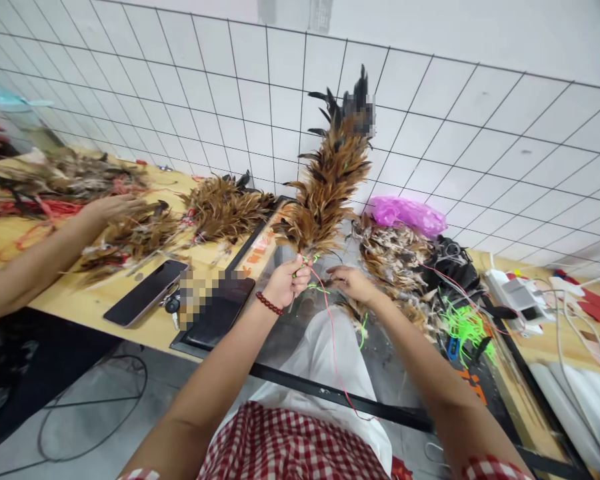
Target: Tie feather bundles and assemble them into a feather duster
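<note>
My left hand (291, 280), with a red bead bracelet at the wrist, is closed round the base of a tall brown and black feather duster (330, 180) that stands upright. A red string (333, 333) and a green one run down from the grip. My right hand (353, 283) lies just to the right, palm down, fingers curled on loose brown feathers (395, 260) on the glass table; whether it holds any I cannot make out.
Another person's arm (40, 257) reaches over feather piles (220, 210) on the wooden table at left. A black phone (147, 292) lies near that table's edge. A pink plastic bag (405, 213), green strings (463, 327) and a white power strip (513, 293) sit to the right.
</note>
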Demonstrator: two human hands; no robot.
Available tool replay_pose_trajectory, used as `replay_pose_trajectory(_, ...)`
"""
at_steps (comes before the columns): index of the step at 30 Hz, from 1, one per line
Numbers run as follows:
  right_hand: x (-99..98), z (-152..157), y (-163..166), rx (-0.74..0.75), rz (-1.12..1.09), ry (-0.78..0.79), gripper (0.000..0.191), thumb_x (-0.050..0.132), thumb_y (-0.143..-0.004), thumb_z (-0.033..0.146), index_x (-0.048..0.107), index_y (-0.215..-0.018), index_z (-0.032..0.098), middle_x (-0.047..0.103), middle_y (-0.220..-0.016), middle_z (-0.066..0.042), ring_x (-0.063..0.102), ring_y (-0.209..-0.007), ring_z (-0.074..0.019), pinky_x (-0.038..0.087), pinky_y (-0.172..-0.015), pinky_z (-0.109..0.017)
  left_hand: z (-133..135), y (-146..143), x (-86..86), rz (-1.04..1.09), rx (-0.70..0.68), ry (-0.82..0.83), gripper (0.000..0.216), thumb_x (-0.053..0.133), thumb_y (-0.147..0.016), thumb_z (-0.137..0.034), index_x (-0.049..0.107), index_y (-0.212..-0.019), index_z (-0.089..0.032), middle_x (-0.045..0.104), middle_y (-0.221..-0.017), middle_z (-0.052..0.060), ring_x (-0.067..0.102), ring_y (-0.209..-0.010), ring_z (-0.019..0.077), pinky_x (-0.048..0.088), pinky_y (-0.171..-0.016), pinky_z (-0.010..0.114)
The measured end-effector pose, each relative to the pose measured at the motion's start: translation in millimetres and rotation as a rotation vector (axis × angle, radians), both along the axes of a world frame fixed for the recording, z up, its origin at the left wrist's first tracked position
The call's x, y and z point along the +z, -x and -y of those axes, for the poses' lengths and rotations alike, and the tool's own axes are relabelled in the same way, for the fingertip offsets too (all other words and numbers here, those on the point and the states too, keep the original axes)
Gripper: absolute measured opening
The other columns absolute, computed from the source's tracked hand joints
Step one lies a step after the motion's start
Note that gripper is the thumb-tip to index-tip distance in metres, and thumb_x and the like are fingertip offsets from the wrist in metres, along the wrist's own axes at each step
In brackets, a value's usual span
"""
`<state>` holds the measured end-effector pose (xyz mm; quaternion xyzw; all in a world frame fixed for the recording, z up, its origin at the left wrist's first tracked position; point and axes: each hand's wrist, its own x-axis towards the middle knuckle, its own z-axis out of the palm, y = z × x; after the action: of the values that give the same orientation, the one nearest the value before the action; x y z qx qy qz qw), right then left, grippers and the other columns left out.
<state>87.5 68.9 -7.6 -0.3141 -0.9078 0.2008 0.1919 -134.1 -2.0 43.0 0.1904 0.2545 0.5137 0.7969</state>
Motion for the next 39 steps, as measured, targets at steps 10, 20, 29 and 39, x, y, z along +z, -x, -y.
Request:
replay_pose_trajectory(10, 60.2, -4.3, -70.3, -0.415, -0.148, -0.132, 0.026, 0.051, -0.081, 0.022, 0.07, -0.099, 0.02, 0.074, -0.094, -0.005, 0.068, -0.082, -0.0188, 0.052, -0.082, -0.033, -7.0, -4.3, -8.5, -0.009, -0.011, -0.08, 0.023, 0.056, -0.088, -0.032, 0.054, -0.079, -0.011, 0.033, -0.054, -0.006, 0.024, -0.037, 0.0012, 0.016, -0.033, 0.011)
replay_pose_trajectory(20, 140.6, 33.9, -6.9, -0.016, 0.068, -0.345, 0.044, 0.041, -0.077, 0.004, 0.069, -0.107, 0.021, 0.068, -0.102, -0.005, 0.062, -0.095, -0.0161, 0.046, -0.085, -0.029, -12.7, -33.7, -13.2, -0.124, -0.019, -0.031, 0.025, 0.061, -0.084, -0.036, 0.05, -0.079, -0.014, 0.037, -0.056, -0.006, 0.026, -0.037, 0.0012, 0.011, -0.034, 0.011)
replay_pose_trajectory(29, 125.1, 29.8, 29.2, -0.119, 0.418, -0.496, 0.033, 0.045, -0.085, 0.013, 0.068, -0.108, 0.017, 0.066, -0.092, -0.01, 0.06, -0.085, -0.02, 0.04, -0.076, -0.029, -4.8, -40.4, -15.3, -0.281, -0.044, -0.105, 0.057, 0.063, -0.066, -0.07, 0.044, -0.073, -0.016, 0.044, -0.056, -0.004, 0.028, -0.038, 0.0006, 0.012, -0.036, 0.014)
replay_pose_trajectory(39, 115.0, 34.8, 31.9, -0.261, 0.33, -0.417, 0.034, 0.042, -0.086, 0.015, 0.069, -0.106, 0.02, 0.068, -0.095, -0.008, 0.062, -0.085, -0.0191, 0.043, -0.075, -0.027, 1.0, -47.0, -14.3, -0.424, 0.075, -0.2, 0.051, 0.074, -0.062, -0.056, 0.048, -0.08, -0.016, 0.057, -0.063, 0.0, 0.029, -0.038, 0.0001, 0.01, -0.038, 0.016)
